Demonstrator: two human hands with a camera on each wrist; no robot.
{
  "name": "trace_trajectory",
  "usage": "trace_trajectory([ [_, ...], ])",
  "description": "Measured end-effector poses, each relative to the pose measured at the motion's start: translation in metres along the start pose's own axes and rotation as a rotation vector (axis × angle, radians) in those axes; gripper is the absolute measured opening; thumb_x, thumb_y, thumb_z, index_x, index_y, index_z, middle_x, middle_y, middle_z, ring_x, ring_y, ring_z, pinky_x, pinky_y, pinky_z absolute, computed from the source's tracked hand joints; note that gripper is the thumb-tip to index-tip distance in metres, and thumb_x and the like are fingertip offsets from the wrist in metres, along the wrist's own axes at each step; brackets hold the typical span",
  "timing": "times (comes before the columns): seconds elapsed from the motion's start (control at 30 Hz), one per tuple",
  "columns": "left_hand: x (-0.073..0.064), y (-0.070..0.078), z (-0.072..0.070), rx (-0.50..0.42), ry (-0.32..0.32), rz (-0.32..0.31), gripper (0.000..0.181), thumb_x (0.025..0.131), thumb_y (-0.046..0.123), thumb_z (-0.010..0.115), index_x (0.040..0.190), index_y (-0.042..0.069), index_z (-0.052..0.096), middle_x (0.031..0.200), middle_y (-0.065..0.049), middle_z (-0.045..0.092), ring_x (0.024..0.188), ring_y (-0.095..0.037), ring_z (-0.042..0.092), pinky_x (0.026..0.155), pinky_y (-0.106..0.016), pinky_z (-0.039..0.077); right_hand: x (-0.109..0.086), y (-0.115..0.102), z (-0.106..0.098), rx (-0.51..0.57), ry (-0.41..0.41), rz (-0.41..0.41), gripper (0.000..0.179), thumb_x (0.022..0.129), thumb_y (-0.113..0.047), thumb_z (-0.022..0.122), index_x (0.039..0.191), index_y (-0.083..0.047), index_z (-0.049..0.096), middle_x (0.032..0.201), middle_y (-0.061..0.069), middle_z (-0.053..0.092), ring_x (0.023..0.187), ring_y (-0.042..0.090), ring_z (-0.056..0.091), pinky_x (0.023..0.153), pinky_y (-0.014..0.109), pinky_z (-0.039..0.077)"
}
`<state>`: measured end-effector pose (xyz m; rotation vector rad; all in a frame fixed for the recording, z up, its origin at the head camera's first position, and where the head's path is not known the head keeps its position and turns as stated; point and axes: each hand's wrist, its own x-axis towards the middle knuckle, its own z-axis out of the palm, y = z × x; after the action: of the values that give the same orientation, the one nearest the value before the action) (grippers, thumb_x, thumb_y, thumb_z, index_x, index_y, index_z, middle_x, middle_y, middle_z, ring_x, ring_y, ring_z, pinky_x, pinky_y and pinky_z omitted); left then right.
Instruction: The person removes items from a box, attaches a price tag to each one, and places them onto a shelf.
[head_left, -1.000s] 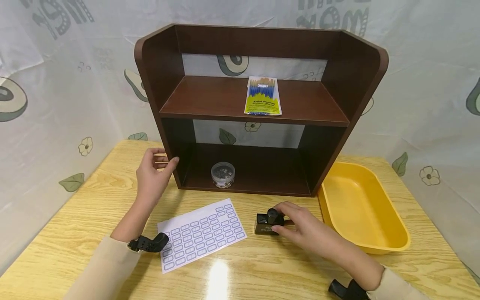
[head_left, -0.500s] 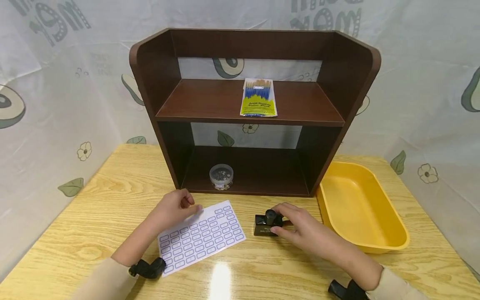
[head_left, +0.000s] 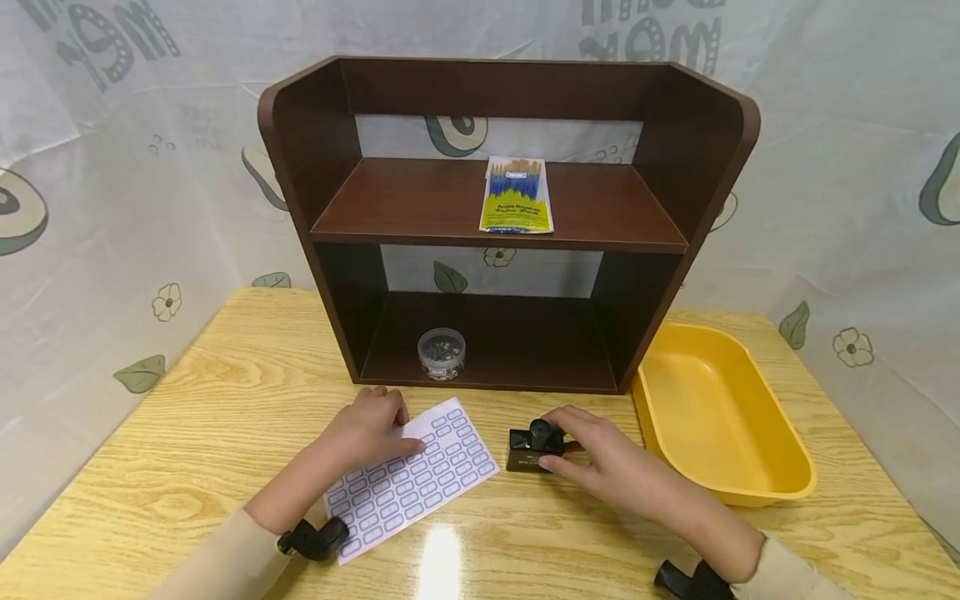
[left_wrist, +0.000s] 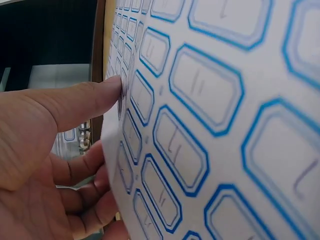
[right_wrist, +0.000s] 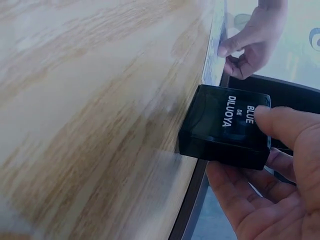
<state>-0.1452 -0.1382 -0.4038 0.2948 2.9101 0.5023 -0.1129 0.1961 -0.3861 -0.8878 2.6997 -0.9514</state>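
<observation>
My left hand pinches the upper left edge of a white sheet of blue-bordered sticker labels. In the left wrist view the thumb lies on the printed face of the label sheet, while the other fingers curl behind its edge. Faint pen marks show on the labels. To the right, my right hand holds a black, box-shaped perfume bottle with a round cap. White lettering reading "BLUE DE DILUOYA" shows on the perfume bottle in the right wrist view, thumb on that face and fingers on the opposite side.
A dark brown two-tier shelf stands at the back of the wooden table. A pack of artist brushes lies on its upper tier, a round clear tub on the lower. A yellow basin sits at the right.
My left hand has come from the shelf's left side down to the label sheet and taken its edge. The sheet has shifted slightly right and turned. My right hand stays on the perfume bottle.
</observation>
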Motion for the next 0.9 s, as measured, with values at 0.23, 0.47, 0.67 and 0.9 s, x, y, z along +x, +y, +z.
trace_trajectory([
  [0.23,0.005,0.001,-0.004,-0.096,-0.051,0.028,0.047,0.08,0.029,0.092,0.108,0.01,0.058,0.09,-0.004,0.062,0.086,-0.021,0.054,0.077,-0.036,0.048,-0.001,-0.003,-0.003,0.022,-0.02,0.015,0.049,0.099,-0.044,0.07,0.133,-0.01,0.06,0.132,0.009,0.066,0.118,0.023,0.068,0.088,0.028,0.063],
  [0.47,0.004,0.009,-0.014,-0.147,-0.032,0.119,0.031,0.09,0.016,0.082,0.116,0.007,0.068,0.103,-0.006,0.068,0.089,-0.02,0.057,0.083,-0.037,0.051,0.002,-0.012,-0.013,-0.005,0.106,0.061,0.045,0.102,-0.048,0.064,0.133,-0.016,0.061,0.134,0.004,0.065,0.123,0.026,0.066,0.101,0.044,0.059],
  [0.67,-0.001,0.021,-0.044,-0.255,0.086,0.281,0.015,0.096,0.008,0.073,0.11,0.003,0.072,0.098,-0.009,0.069,0.081,-0.018,0.059,0.069,-0.028,0.049,0.011,-0.021,-0.021,-0.053,0.354,-0.126,0.021,0.099,-0.017,0.073,0.119,-0.016,0.068,0.117,-0.004,0.07,0.106,0.014,0.07,0.093,0.036,0.063],
  [0.9,0.003,0.036,-0.066,-0.4,0.191,0.453,0.015,0.098,0.008,0.071,0.112,0.007,0.076,0.099,-0.007,0.069,0.083,-0.017,0.06,0.066,-0.024,0.048,0.028,-0.033,-0.028,-0.032,0.471,-0.289,0.025,0.094,-0.003,0.075,0.118,-0.01,0.071,0.112,0.001,0.073,0.093,0.01,0.07,0.083,0.025,0.063],
])
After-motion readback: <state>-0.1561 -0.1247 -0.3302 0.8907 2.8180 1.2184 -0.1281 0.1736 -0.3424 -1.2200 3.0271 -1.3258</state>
